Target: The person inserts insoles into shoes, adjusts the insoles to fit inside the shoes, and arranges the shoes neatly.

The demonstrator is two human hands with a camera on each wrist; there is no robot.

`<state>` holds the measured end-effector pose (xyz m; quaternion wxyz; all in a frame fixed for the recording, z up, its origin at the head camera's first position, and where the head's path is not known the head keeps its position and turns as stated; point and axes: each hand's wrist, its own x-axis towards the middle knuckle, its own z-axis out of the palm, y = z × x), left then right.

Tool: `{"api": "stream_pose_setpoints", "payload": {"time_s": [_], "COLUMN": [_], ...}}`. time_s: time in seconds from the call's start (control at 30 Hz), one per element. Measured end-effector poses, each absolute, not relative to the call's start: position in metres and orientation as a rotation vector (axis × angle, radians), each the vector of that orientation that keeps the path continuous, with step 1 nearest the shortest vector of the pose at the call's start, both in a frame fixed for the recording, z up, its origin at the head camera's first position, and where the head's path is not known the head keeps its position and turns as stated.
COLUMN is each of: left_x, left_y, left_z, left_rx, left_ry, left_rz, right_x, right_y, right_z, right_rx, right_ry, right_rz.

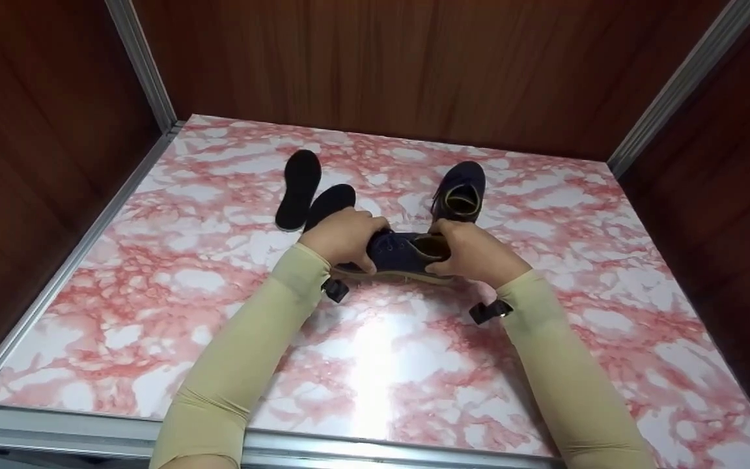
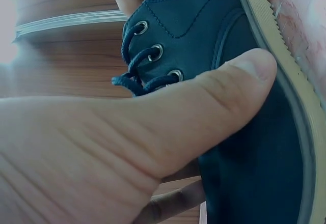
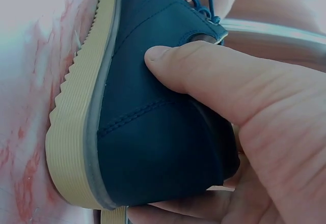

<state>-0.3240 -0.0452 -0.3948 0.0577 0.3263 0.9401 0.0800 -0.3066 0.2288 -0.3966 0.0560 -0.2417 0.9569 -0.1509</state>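
A dark blue lace-up shoe [image 1: 396,255] with a ribbed tan sole lies sideways between both hands, its toe to the left. My left hand [image 1: 344,238] grips the toe half, with the thumb across the near side below the laces [image 2: 133,63]. Around the heel curls my right hand [image 1: 477,251], its thumb pressed on the near side by the collar [image 3: 204,39] and its fingers behind the heel. The sole [image 3: 76,127] sits right at the marbled surface in the right wrist view. The far fingers of the left hand are mostly hidden by the shoe.
Behind the right hand stands a second dark blue shoe [image 1: 459,191], toe pointing away. Two black insoles lie at the back left: one insole [image 1: 299,189] farther out, the other insole [image 1: 334,200] partly behind the left hand. Brown wood panels [image 1: 375,65] enclose the red-and-white tabletop [image 1: 173,293].
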Motion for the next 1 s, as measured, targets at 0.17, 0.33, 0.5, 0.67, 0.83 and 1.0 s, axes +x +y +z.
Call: {"api": "stream_pose_setpoints", "payload": {"time_s": [0.17,0.33,0.5,0.67,0.83,1.0], "left_x": [-0.3221,-0.3203,-0.3182,-0.3177,-0.3193,-0.3227], "left_y": [-0.0443,-0.0441,-0.0437,-0.0434,-0.0440,-0.0456], "left_z": [-0.3939,-0.3921,-0.3898,-0.3905,-0.3915,-0.3929], "left_rx": [0.993,0.978,0.984,0.986,1.020,1.058], "left_ry": [2.849,2.841,2.837,2.832,2.821,2.814], "left_rz": [0.221,0.211,0.192,0.182,0.186,0.172], "right_x": [-0.3052,-0.3044,-0.3033,-0.3030,-0.3032,-0.3069], "right_y": [0.2265,0.2255,0.2254,0.2249,0.2258,0.2299], "right_z": [-0.3966,-0.3968,-0.3954,-0.3957,-0.3989,-0.4046], "right_rx": [-0.702,-0.707,-0.734,-0.731,-0.743,-0.752], "right_ry": [2.916,2.918,2.917,2.920,2.932,2.948], "right_rz": [-0.438,-0.431,-0.434,-0.429,-0.414,-0.430]}}
